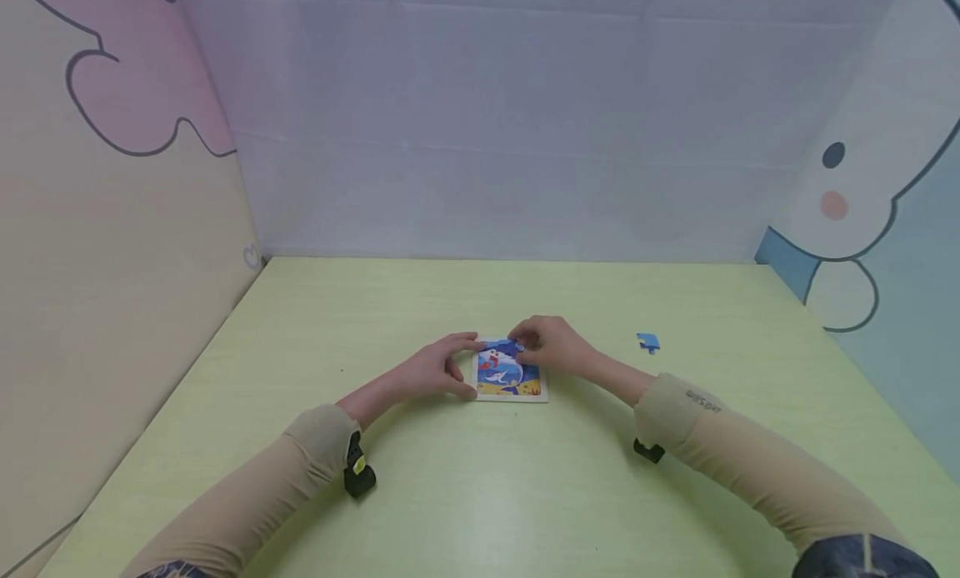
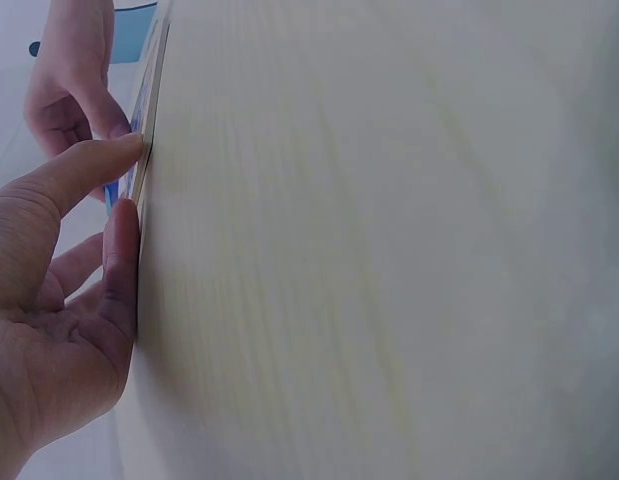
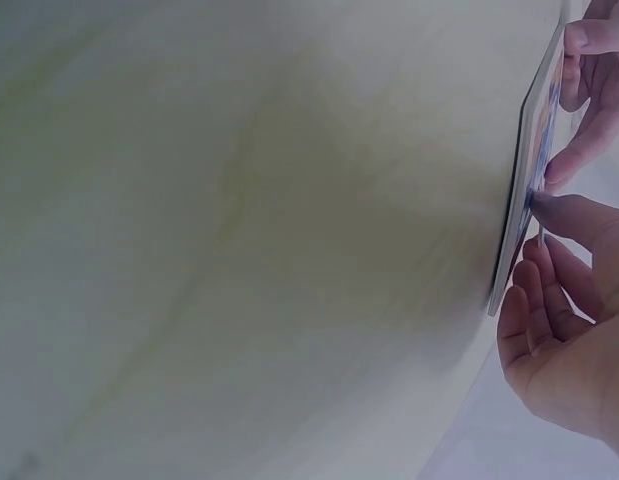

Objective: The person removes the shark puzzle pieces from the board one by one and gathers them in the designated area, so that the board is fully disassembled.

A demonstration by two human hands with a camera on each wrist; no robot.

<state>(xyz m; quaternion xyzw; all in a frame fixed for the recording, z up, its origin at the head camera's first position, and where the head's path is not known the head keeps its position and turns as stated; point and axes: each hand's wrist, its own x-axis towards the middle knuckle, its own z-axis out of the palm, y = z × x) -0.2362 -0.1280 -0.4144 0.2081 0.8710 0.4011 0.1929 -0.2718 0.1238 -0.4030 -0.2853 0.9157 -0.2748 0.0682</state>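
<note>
Both hands touch the puzzle board [image 1: 510, 374]; only the head view shows a loose piece [image 1: 648, 341].

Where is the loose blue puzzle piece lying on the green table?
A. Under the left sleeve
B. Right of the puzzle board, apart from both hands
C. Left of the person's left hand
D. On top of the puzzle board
B: the loose blue piece lies alone on the table, right of the puzzle board and the right hand.
</note>
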